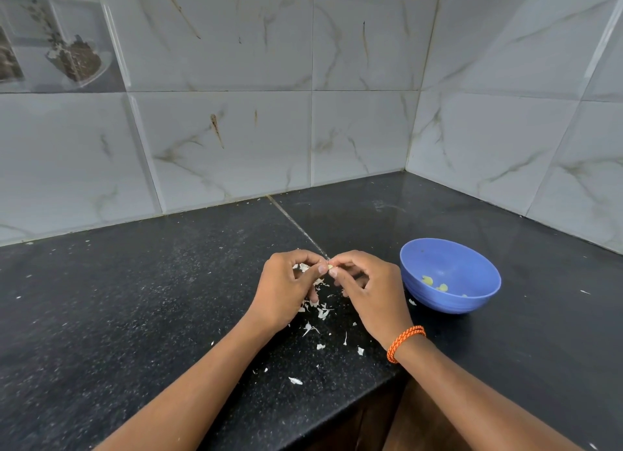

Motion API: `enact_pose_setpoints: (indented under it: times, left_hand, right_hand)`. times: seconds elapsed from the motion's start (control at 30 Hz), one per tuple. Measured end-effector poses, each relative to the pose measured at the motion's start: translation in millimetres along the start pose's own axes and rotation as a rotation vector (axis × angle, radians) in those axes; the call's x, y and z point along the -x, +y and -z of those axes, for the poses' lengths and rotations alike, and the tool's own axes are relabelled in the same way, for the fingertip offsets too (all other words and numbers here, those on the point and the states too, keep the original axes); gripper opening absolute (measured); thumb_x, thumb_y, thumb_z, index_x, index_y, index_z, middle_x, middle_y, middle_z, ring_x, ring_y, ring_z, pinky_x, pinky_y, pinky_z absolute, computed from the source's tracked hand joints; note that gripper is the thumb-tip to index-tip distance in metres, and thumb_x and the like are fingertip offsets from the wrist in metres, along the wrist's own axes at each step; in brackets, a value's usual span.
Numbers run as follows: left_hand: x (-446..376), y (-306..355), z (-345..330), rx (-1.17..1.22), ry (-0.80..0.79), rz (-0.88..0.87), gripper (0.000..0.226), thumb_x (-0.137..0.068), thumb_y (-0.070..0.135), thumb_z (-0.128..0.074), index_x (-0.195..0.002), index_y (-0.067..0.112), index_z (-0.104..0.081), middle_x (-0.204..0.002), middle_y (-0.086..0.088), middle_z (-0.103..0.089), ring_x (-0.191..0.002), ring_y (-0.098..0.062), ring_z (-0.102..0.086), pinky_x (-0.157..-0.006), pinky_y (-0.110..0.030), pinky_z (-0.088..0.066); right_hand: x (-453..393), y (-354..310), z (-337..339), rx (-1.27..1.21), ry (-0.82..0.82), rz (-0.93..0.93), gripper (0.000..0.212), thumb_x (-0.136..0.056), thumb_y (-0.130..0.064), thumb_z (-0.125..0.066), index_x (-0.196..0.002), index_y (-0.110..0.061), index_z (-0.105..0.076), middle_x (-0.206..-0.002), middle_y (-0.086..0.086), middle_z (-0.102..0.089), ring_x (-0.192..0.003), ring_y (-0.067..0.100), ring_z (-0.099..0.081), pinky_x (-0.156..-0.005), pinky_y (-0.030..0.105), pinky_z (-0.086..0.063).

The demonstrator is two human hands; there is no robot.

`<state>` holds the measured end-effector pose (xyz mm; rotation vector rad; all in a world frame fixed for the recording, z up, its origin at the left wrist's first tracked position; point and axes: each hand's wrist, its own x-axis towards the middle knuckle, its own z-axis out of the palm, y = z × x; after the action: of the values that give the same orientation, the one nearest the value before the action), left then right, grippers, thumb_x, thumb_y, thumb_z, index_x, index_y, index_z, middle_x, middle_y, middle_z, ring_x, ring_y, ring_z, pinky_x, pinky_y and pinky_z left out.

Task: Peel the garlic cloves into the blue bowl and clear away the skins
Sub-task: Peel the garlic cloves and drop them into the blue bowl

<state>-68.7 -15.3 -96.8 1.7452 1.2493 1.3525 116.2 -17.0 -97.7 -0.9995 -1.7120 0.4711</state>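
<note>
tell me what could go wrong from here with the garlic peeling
1. The garlic clove is tiny and only pinched between the fingertips of the left hand and right hand, above the skins and not over the blue bowl; a slip could drop it into them.
2. Skins lie close to the counter edge; careless sweeping may push some off.

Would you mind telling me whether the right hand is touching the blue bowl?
Apart. The head view shows a strip of black counter between the right hand and the blue bowl; its fingers pinch a garlic clove.
</note>
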Motion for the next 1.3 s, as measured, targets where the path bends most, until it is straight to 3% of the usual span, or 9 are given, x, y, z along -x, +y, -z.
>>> enact_pose_setpoints:
  times: [0.2, 0.33, 0.43, 0.57, 0.7, 0.83, 1.0, 1.13, 1.3]
  left_hand:
    - [-1.1, -2.7, 4.0, -0.328, 0.044, -0.08, 0.029, -0.107, 0.014, -0.064, -0.101, 0.037, -0.08, -0.101, 0.024, -0.075, -0.072, -0.003, -0.071, -0.076, -0.034, -0.058]
    - [0.3, 2.3, 7.8, -0.54, 0.043, -0.069, 0.012, -0.099, 0.04, -0.074, -0.1, 0.05, -0.081, -0.097, 0.031, -0.074, -0.087, 0.002, -0.061, -0.07, -0.028, -0.045]
    - [0.6, 1.8, 7.7, -0.526, 0.085, -0.018, 0.003, -0.09, 0.049, -0.082, -0.088, 0.05, -0.082, -0.084, 0.031, -0.075, -0.092, 0.001, -0.065, -0.072, -0.031, -0.053]
    - [-4.5, -6.0, 8.5, -0.48, 0.124, 0.009, 0.011, -0.084, 0.039, -0.092, -0.086, 0.043, -0.081, -0.067, 0.016, -0.07, -0.078, -0.005, -0.065, -0.067, -0.032, -0.052]
    - [-2.9, -7.2, 9.6, -0.514, 0.062, -0.066, 0.038, -0.087, 0.022, -0.089, -0.114, 0.046, -0.078, -0.104, 0.024, -0.071, -0.102, -0.002, -0.059, -0.086, -0.026, -0.05]
    - [-2.2, -10.7, 6.4, -0.465, 0.085, -0.02, 0.012, -0.096, 0.029, -0.079, -0.097, 0.041, -0.081, -0.1, 0.025, -0.072, -0.1, -0.003, -0.061, -0.082, -0.03, -0.052]
    - [-4.2, -13.2, 6.9, -0.434, 0.093, 0.001, 0.011, -0.098, 0.032, -0.076, -0.094, 0.04, -0.081, -0.093, 0.026, -0.075, -0.097, -0.004, -0.062, -0.082, -0.035, -0.054]
    - [-5.6, -15.6, 5.3, -0.423, 0.078, -0.001, 0.015, -0.098, 0.031, -0.076, -0.092, 0.044, -0.079, -0.092, 0.026, -0.075, -0.097, -0.004, -0.064, -0.086, -0.036, -0.057]
    - [-4.6, -15.7, 1.8, -0.393, 0.065, -0.028, 0.016, -0.099, 0.032, -0.073, -0.102, 0.047, -0.079, -0.094, 0.019, -0.076, -0.097, -0.002, -0.065, -0.087, -0.036, -0.057]
  right_hand:
    - [-5.2, 5.1, 5.5, 0.206, 0.002, 0.068, 0.015, -0.093, -0.012, -0.079, -0.097, -0.026, -0.082, -0.088, -0.014, -0.072, -0.078, 0.009, -0.07, -0.069, 0.03, -0.059]
    - [-6.8, 6.8, 6.9, 0.435, -0.185, 0.039, 0.011, -0.096, -0.026, -0.073, -0.097, -0.033, -0.082, -0.089, -0.013, -0.066, -0.076, 0.007, -0.063, -0.069, 0.039, -0.058]
    - [-7.4, -2.3, 8.7, 0.496, -0.267, 0.052, 0.011, -0.099, -0.03, -0.07, -0.099, -0.034, -0.081, -0.092, -0.013, -0.065, -0.078, 0.009, -0.062, -0.069, 0.04, -0.056]
    - [-20.3, -19.0, 17.7, 0.523, -0.266, 0.116, 0.009, -0.095, -0.027, -0.073, -0.092, -0.032, -0.08, -0.088, -0.013, -0.065, -0.073, 0.008, -0.062, -0.064, 0.035, -0.055]
    - [-23.4, -21.4, 21.2, 0.526, -0.146, 0.154, 0.011, -0.096, -0.022, -0.07, -0.087, -0.027, -0.073, -0.087, -0.01, -0.059, -0.073, 0.01, -0.06, -0.061, 0.032, -0.05]
    - [-4.7, -14.6, 6.4, 0.724, -0.402, 0.181, 0.017, -0.102, -0.029, -0.056, -0.096, -0.024, -0.071, -0.095, -0.005, -0.057, -0.089, 0.022, -0.063, -0.064, 0.037, -0.046]
    - [-25.1, -21.6, 22.4, 0.618, -0.105, 0.214, 0.014, -0.099, -0.019, -0.067, -0.088, -0.025, -0.074, -0.09, -0.009, -0.062, -0.078, 0.014, -0.06, -0.06, 0.034, -0.048]
    - [-10.4, -14.8, 8.1, 0.798, -0.438, 0.205, 0.017, -0.102, -0.021, -0.058, -0.099, -0.024, -0.074, -0.097, -0.006, -0.061, -0.096, 0.021, -0.064, -0.071, 0.041, -0.053]
    - [-25.1, -18.7, 22.4, 0.63, -0.107, 0.212, 0.014, -0.102, -0.023, -0.064, -0.092, -0.028, -0.073, -0.091, -0.008, -0.062, -0.079, 0.015, -0.06, -0.06, 0.035, -0.047]
